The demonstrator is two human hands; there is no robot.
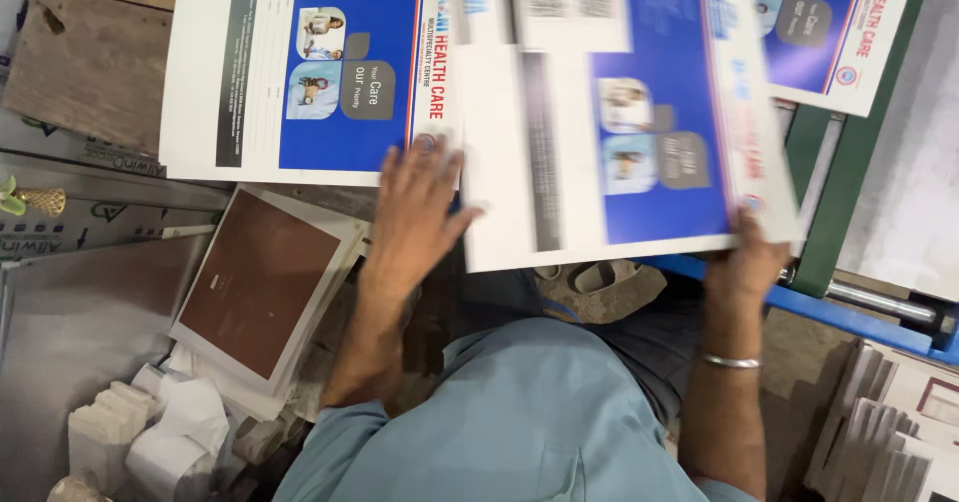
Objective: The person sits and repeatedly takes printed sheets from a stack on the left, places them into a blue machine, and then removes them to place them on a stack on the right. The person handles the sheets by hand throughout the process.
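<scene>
A large printed sheet [599,122], white with a blue panel and small photos, is held out flat in front of the person and is blurred. Its near edge runs across the middle of the view. The right hand [749,257] grips the sheet at its near right corner: the fingers curl up over the edge, closed on the sheet, with the rest of the sheet reaching up and left from the grip. A metal bangle [729,361] circles that wrist. The left hand [415,202] lies palm down with fingers spread wide; its thumb touches the sheet's near left edge, while the fingers rest flat at the near right corner of a second sheet [300,72] of the same print, lying flat just to the left. It presses rather than grasps.

A third sheet [834,27] of the same kind shows at top right, partly under the held one. Below the right hand run a blue bar [849,317] and a green frame [849,162], with a steel rod [879,300] beside them. Left of the left forearm lies a stack of white-edged boards with a brown face [260,282], and below that some crumpled white paper [190,432]. At bottom right stands a row of white boards [879,432] on edge. The person wears a light blue shirt [509,422].
</scene>
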